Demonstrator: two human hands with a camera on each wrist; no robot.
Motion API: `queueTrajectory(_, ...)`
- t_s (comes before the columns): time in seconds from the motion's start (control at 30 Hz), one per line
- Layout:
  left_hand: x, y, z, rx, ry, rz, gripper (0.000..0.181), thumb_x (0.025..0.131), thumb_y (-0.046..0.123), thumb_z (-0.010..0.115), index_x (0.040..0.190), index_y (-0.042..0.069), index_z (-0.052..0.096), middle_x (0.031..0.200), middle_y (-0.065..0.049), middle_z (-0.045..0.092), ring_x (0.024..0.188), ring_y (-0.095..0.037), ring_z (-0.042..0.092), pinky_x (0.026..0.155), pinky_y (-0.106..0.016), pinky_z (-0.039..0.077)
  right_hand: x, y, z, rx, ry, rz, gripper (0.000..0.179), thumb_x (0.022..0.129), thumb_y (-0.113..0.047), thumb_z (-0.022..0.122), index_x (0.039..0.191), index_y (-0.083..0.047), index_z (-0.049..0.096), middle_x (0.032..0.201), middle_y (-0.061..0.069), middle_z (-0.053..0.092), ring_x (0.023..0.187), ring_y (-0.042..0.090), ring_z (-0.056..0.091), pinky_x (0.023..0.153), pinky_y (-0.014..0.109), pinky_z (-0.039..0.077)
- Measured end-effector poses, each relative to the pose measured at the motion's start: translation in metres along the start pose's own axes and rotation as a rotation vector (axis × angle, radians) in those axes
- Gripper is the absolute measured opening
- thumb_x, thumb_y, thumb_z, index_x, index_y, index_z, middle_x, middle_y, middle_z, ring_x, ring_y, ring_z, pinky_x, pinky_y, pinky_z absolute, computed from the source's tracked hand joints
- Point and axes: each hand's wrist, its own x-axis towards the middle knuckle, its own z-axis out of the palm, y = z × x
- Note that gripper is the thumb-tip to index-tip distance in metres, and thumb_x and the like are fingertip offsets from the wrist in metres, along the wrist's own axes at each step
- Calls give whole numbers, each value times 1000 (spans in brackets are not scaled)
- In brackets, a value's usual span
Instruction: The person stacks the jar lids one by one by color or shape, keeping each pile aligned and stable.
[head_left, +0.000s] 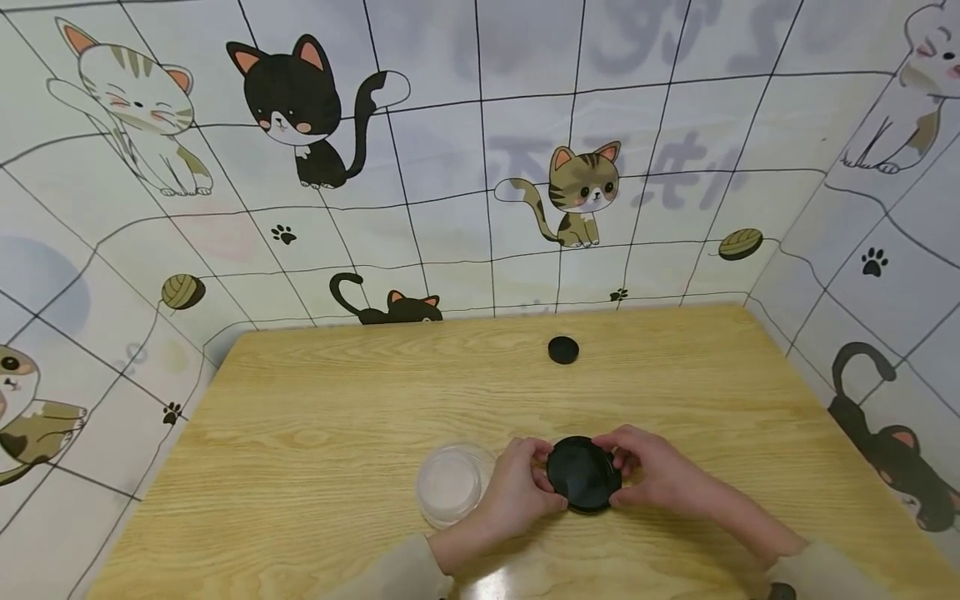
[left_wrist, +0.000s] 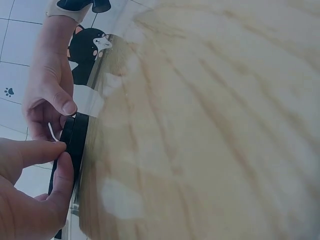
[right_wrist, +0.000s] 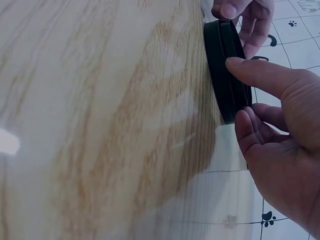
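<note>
A round, glossy black case lies low at the table's surface, between both hands. The left hand holds its left edge, thumb at the front and fingers at the back. On the opposite edge, the right hand grips with thumb and fingertips. Seen from the right wrist, the case stands edge-on, with a seam running along its side between two layers. From the left wrist, thumb and finger pinch that dark rim. A clear round container with a pale inside sits just left of the left hand, partly hidden by it.
A small black disc lies farther back on the wooden table. Behind and on both sides rise walls covered with a cat-patterned, grid-lined sheet. Light glares off the table near the front edge.
</note>
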Motion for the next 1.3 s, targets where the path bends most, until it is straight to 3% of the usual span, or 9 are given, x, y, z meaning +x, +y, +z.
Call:
queueTrajectory(0.33, -3, 3, -7, -11, -14, -22, 64, 70, -6, 89, 127, -2, 58, 111, -4, 52, 71, -3, 64, 72, -20, 52, 1, -6, 0, -26, 11, 1, 70, 71, -9, 94, 132, 4, 61, 113, 5, 59, 87, 9, 55, 73, 26, 53)
queueTrajectory(0.53, 9, 11, -21, -36, -7, -25, 64, 74, -3, 89, 131, -1, 58, 114, -9, 53, 73, -6, 64, 65, -22, 54, 3, -10, -13, -59, 68, -17, 69, 75, -15, 93, 133, 3, 61, 115, 7, 61, 85, 12, 56, 75, 28, 53)
queueTrajectory(0.7, 32, 27, -38, -46, -1, 11, 62, 77, 0, 89, 131, 0, 60, 116, -14, 55, 76, -12, 65, 60, -25, 52, 15, -13, -32, -33, 97, -19, 69, 78, -13, 91, 137, 2, 59, 118, 15, 61, 88, 21, 59, 77, 33, 54)
queueTrajectory(0.8, 51, 37, -51, -26, -8, 56, 58, 79, 4, 88, 131, 3, 62, 114, -9, 56, 78, -13, 64, 59, -25, 51, 29, -13, -46, -11, 128, -10, 68, 79, -10, 90, 138, 2, 58, 119, 17, 61, 91, 25, 61, 78, 34, 55)
queueTrajectory(0.93, 79, 45, -66, -3, 8, 104, 57, 82, 8, 87, 132, 5, 61, 112, -4, 57, 83, -13, 64, 62, -26, 53, 49, -11, -66, 42, 165, 15, 68, 82, -9, 88, 141, 3, 56, 120, 17, 60, 91, 22, 60, 78, 31, 54)
queueTrajectory(1.13, 117, 44, -76, 16, 64, 135, 56, 84, 10, 86, 135, 7, 60, 116, -5, 57, 93, -18, 61, 70, -27, 54, 80, -3, -89, 55, 205, 53, 68, 87, -12, 84, 145, 2, 52, 121, 15, 59, 93, 21, 58, 76, 24, 51)
queueTrajectory(1.3, 138, 38, -79, -27, 92, 109, 56, 85, 9, 85, 136, 8, 60, 117, -5, 55, 93, -19, 59, 70, -28, 55, 104, 8, -94, 45, 211, 105, 68, 90, -15, 82, 147, 1, 50, 124, 17, 57, 97, 26, 58, 76, 25, 52)
